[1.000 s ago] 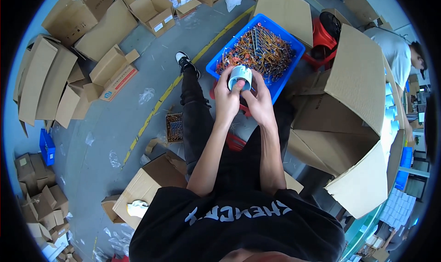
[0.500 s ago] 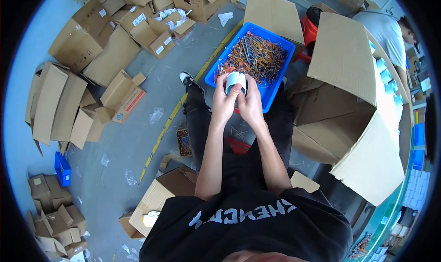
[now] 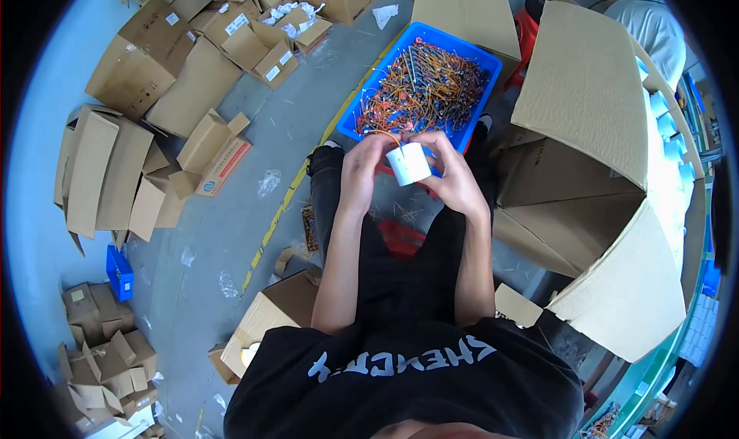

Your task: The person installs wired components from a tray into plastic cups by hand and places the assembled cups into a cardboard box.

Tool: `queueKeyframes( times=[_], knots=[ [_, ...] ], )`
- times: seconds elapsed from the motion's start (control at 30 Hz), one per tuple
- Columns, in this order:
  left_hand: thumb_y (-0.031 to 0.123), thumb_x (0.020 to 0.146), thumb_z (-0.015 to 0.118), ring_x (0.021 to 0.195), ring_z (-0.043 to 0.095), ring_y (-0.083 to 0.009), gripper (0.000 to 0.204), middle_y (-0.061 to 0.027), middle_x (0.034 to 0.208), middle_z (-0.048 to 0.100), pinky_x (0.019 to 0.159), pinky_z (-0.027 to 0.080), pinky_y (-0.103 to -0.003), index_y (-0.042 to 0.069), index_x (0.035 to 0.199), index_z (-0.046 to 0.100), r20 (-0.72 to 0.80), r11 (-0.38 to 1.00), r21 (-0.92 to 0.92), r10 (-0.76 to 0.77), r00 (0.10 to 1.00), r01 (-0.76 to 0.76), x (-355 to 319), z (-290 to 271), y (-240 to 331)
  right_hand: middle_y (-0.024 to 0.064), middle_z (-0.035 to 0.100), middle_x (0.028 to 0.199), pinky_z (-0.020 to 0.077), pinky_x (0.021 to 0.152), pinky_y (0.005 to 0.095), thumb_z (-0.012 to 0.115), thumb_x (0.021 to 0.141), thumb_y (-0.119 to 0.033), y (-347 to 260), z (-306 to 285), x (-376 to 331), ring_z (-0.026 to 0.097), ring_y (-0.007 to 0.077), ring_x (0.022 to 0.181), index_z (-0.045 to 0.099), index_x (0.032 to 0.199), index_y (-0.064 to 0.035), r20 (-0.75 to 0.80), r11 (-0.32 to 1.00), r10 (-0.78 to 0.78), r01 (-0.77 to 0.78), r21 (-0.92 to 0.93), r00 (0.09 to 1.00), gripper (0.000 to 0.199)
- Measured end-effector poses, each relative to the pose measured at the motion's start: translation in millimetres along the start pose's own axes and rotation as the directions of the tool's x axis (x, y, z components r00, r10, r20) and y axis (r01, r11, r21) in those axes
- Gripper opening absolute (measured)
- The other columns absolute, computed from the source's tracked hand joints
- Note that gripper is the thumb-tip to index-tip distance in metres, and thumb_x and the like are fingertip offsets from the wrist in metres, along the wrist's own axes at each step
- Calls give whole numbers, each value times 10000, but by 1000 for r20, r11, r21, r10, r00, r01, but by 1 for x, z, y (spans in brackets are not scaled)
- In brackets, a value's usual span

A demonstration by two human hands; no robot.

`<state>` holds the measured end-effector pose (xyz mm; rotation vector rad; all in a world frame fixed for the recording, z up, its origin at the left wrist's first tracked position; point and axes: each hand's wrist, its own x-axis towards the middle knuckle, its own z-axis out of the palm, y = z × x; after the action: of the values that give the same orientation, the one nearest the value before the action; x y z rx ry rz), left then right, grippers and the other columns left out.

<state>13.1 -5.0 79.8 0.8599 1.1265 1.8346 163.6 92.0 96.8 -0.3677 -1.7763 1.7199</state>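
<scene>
A short white plastic cylinder hangs tilted between my hands, just in front of the blue tray. My right hand is closed on its right side, thumb below and fingers curled over the back. At its upper rim, a thin orange wire arches over to my left hand. The fingers of my left hand are bent together around the wire; their tips are partly hidden behind the cylinder. Inside the tray lies a tangled heap of orange wires with small dark and red ends.
A large open carton stands at my right, with several white-blue cylinders beyond its flap. Empty-looking cartons pile up at the left. A yellow floor line runs past my left leg. Another person is at the far right.
The white cylinder has turned from showing its open end to showing its side, and come nearer to me. My hands have moved apart, and the orange wire now shows between them.
</scene>
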Motion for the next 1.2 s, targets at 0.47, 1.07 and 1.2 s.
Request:
queueKeyframes(
  times=[0.47, 1.07, 1.2],
  knots=[
    [59, 787, 685, 1075, 568, -285, 278, -166, 1106, 598, 941, 419, -360, -15, 1028, 567, 284, 709, 633, 158, 946, -309, 31, 74, 0, 93, 627, 1018, 505, 784, 296, 662, 715, 87, -5, -34, -25, 613, 148, 911, 498, 1202, -39, -457, 957, 34, -161, -243, 889, 529],
    [103, 905, 528, 974, 618, -222, 281, -147, 1003, 650, 895, 464, -334, -53, 1139, 540, 735, 882, 450, -279, 618, -137, -71, 89, -44, 165, 581, 1218, 521, 840, 311, 745, 789, -149, -112, -85, -340, 586, 229, 1072, 545, 1216, -8, -191, 951, 293, -265, 160, 937, 492],
    [91, 936, 517, 815, 616, -156, 161, -103, 878, 641, 746, 507, -269, -29, 990, 609, 291, 661, 749, -291, 912, -28, -33, 15, -63, 224, 609, 1109, 531, 844, 377, 749, 788, -193, -221, -150, -453, 593, 338, 1079, 574, 1102, -19, -421, 989, -145, 116, -93, 895, 399]
  ],
)
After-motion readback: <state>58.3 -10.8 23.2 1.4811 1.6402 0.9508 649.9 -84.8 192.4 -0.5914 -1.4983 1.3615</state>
